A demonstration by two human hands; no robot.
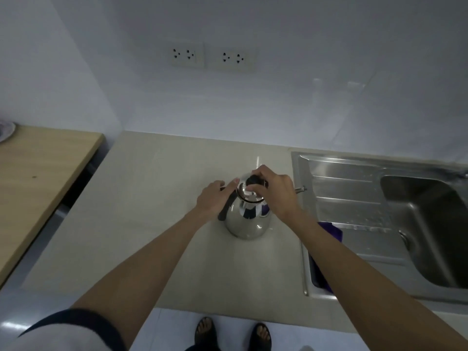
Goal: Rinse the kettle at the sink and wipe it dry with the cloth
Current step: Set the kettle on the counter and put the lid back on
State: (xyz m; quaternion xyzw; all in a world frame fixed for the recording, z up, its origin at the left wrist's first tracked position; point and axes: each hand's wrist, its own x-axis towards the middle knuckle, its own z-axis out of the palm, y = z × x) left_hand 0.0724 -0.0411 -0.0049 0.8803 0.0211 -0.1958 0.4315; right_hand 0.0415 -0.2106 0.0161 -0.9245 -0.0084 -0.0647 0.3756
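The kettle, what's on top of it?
A shiny lid with a black knob sits on the kettle. The right hand pinches the knob; the left hand holds the handle. Inside is covered.

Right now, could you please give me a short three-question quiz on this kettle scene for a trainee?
1. True or false: the kettle stands inside the sink.
2. What does the right hand grip: A the lid knob, B the spout, C the purple cloth?
3. Which hand is at the black handle?

Key: 1 false, it stands on the counter; 2 A; 3 the left hand.
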